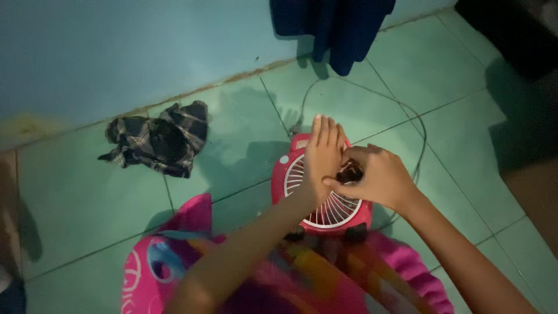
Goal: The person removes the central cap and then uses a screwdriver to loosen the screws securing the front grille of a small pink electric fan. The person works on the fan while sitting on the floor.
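Dark and small, a knob-like part (pixel 350 172) is pinched between the thumb and fingers of the right hand (pixel 378 177), the grip clenched on it at the centre of a fan (pixel 321 195). What the part is cannot be told exactly in the dim light. The left hand (pixel 321 157) is laid flat and open on the white grille (pixel 337 209), fingers pointing to 12 o'clock, grasping nothing; it appears to be pressed there so that the fan is steadied while the part is worked. The pink fan is set on the green tiled floor (pixel 232 145), face up, just ahead of the person's bright patterned clothing (pixel 174 261). A cord (pixel 415 134) is looped from the fan round toward 1 o'clock. At 10 o'clock, well apart, a checked cloth (pixel 160 139) is crumpled beside the wall (pixel 116 52). Dark blue fabric (pixel 337 26) is hung at 12 o'clock.
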